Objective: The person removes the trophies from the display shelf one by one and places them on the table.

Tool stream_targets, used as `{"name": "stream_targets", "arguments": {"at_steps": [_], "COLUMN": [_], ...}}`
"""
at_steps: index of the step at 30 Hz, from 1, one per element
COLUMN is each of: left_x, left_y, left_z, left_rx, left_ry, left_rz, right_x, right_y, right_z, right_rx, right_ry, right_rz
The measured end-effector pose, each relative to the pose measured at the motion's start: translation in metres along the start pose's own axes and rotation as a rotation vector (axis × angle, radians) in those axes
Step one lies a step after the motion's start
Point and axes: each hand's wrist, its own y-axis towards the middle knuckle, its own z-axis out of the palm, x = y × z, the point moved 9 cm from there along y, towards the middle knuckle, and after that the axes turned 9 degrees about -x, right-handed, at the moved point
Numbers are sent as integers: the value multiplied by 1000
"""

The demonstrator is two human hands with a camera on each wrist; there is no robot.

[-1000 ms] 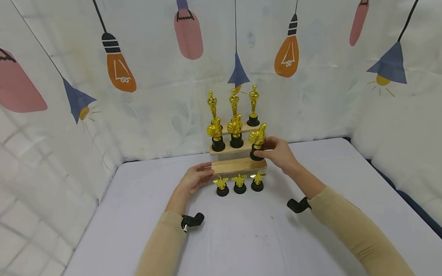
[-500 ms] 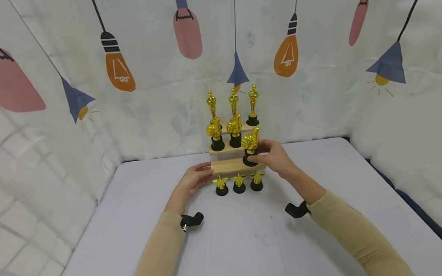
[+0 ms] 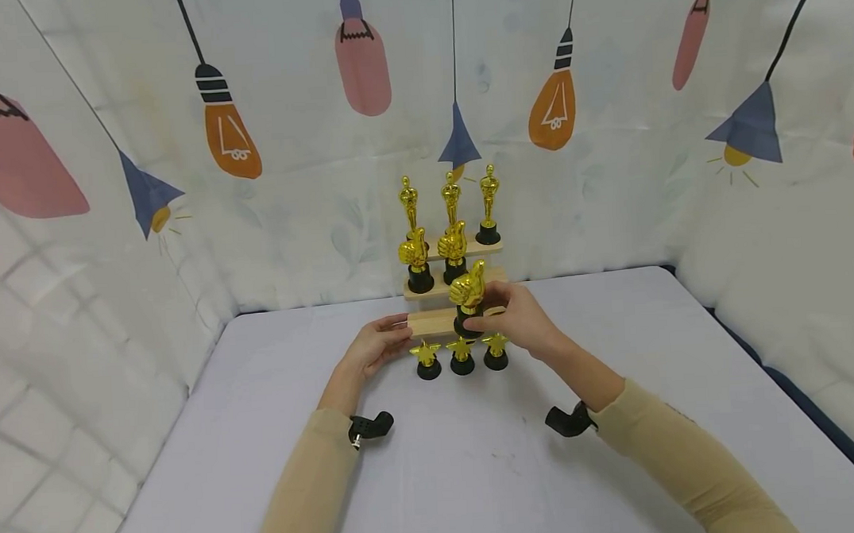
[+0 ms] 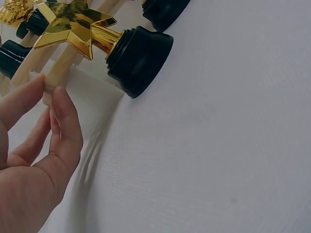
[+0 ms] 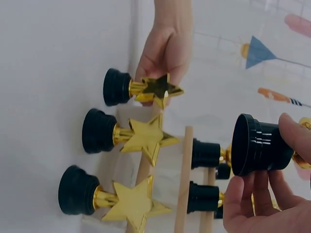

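My right hand grips a gold thumbs-up trophy by its black base, holding it upright in front of the tiered wooden rack. The trophy's base hides part of the lowest wooden step. At the left end of that step, my left hand pinches the wood between thumb and fingers, seen closely in the left wrist view. Two more thumbs-up trophies stand on the middle step. Three star trophies stand in a row on the table before the rack.
Three gold figure statuettes stand on the top step, close to the back curtain printed with lamps. White cloth covers the table. Each wrist carries a small black camera.
My right hand has carried the thumbs-up trophy leftward and down, from the right end of the lowest step to near its middle. My left hand has stayed at the step's end.
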Motion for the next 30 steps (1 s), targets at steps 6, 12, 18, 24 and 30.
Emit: {"name": "stream_targets", "arguments": {"at_steps": [6, 12, 18, 24, 30], "left_x": [1, 2, 1, 1, 2], "left_y": [1, 2, 1, 1, 3], "left_z": [-1, 0, 1, 1, 1], "left_rx": [-2, 8, 15, 19, 20], "left_ry": [0, 1, -9, -2, -8], "left_rz": [-2, 6, 7, 10, 16], "right_x": [7, 6, 3, -6, -15], "right_y": [-9, -19, -24, -31, -36], "right_z": [15, 31, 42, 51, 60], "right_rx": [39, 86, 102, 100, 104], "right_ry": [1, 23, 37, 50, 60], "right_rz": [-25, -24, -48, -19, 8]}}
